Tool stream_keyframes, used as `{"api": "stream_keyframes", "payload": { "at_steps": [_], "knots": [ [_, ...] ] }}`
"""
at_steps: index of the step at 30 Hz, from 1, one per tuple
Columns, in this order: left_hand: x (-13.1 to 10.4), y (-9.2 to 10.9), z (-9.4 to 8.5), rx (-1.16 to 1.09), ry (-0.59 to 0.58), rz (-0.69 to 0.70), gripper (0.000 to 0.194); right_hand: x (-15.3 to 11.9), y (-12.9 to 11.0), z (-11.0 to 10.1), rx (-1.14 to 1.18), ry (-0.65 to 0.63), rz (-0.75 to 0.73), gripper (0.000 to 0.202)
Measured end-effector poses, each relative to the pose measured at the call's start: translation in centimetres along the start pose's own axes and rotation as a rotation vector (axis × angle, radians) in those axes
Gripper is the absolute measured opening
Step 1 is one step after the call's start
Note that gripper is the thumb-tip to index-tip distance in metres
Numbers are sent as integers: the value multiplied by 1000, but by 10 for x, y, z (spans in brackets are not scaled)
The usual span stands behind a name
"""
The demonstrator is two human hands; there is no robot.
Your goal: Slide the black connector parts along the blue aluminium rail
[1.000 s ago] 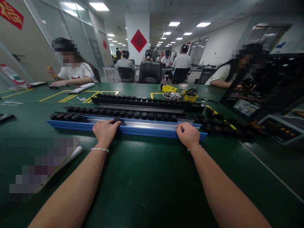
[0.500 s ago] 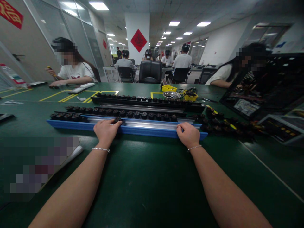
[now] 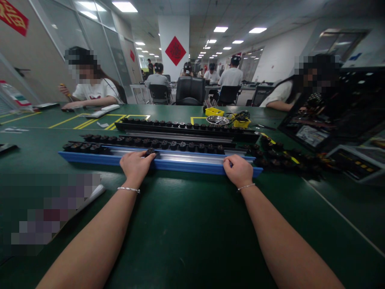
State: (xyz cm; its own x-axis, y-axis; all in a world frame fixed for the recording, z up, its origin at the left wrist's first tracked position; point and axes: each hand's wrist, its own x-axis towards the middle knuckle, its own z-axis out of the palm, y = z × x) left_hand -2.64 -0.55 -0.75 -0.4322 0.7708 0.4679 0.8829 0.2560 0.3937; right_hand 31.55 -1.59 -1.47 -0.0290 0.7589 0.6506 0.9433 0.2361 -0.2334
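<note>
A long, straight blue rail with a shiny silver inner channel (image 3: 195, 165) lies across the green table (image 3: 180, 233), its long axis running left to right in front of the person. The relation that matters is along that axis: the left hand (image 3: 135, 166) is at the rail's middle-left stretch, with a small, round-topped black part (image 3: 150, 151) at its fingertips, at the channel. The bare silver stretch runs from this part toward the right hand (image 3: 238, 170); on the other side, a short row of similar black parts (image 3: 90, 148) sits at the rail's left end. The left hand is the nearer one to the small part.

The left hand's thumb and forefinger pinch the part; its other fingers are mostly hidden, so how they bear on the rail is hard to say. The right hand is curled closed over the rail near its right end.

Just behind the rail stands a longer row of black parts (image 3: 173, 145), and beyond it a long black rail (image 3: 186, 129) bearing more of them.

Against the earlier frames, the left hand and its part sit slightly farther right along the rail, while the right hand and the rail hold the same place.
</note>
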Motion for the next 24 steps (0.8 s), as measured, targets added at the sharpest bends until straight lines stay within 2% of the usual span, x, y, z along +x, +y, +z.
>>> {"api": "stream_keyframes", "payload": {
  "at_steps": [24],
  "knots": [
    [-4,8,-2,-31,-20,20,41,0,2,2,-7,2,-8,24]
  ]
}}
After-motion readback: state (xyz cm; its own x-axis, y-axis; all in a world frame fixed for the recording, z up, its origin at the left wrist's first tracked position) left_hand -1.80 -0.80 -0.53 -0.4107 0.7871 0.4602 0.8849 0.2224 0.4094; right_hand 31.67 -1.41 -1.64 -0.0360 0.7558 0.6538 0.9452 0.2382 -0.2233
